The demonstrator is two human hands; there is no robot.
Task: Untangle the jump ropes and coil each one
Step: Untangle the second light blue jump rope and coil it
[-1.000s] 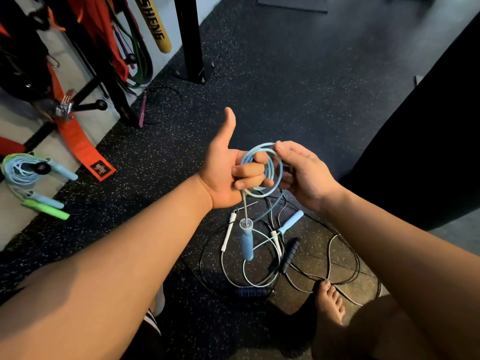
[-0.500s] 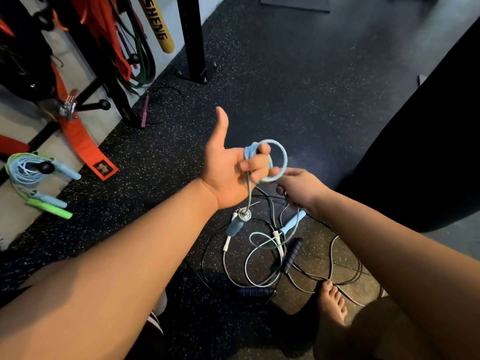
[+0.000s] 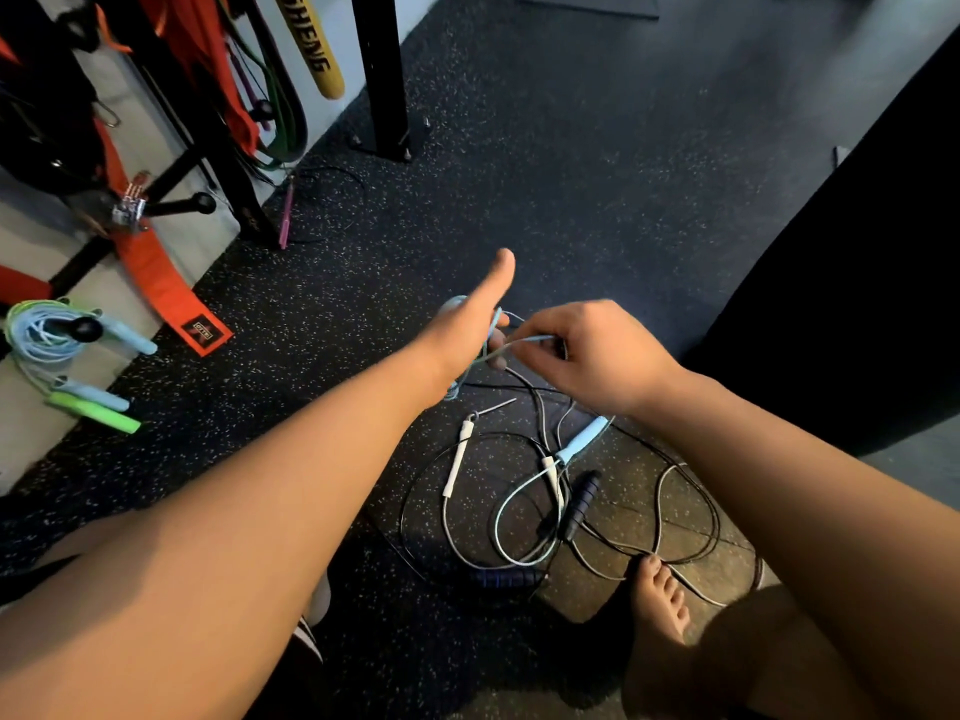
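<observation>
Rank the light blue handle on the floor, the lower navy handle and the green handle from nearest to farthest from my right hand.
1. Light blue handle: on the floor just below the right hand, which pinches the light blue rope.
2. Lower navy handle: farther down, left of the bare foot.
3. Green handle: far left of the view.

The left hand (image 3: 462, 330) hides most of the coiled blue rope (image 3: 527, 339).

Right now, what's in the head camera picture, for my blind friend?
Two hands hold a light blue jump rope over a speckled floor: the left hand grips it, the right hand pinches a strand. More ropes lie tangled below.
</observation>
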